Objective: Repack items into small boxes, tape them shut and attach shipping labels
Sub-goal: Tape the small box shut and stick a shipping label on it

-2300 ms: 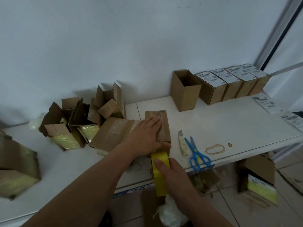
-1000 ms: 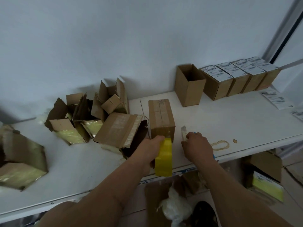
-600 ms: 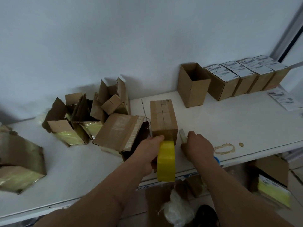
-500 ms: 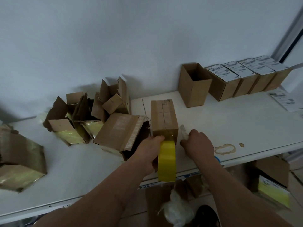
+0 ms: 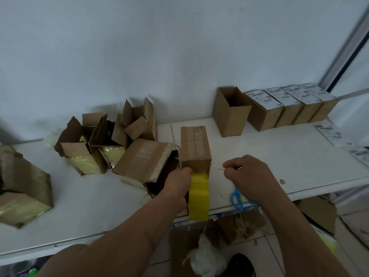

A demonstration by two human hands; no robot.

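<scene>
Nearest, left hand [image 5: 178, 182] gripping the yellow tape roll [image 5: 198, 196] at the table [image 5: 279, 156] edge, just in front of the closed box [image 5: 195, 148]. Beside it, right hand [image 5: 248, 176] pinching a small cutter [image 5: 216, 167], blade pointing left toward the tape stretched between roll and box. Box lying lengthwise away from the hands, near end touching the roll. Probably next: cutting there, right hand nearer.
</scene>
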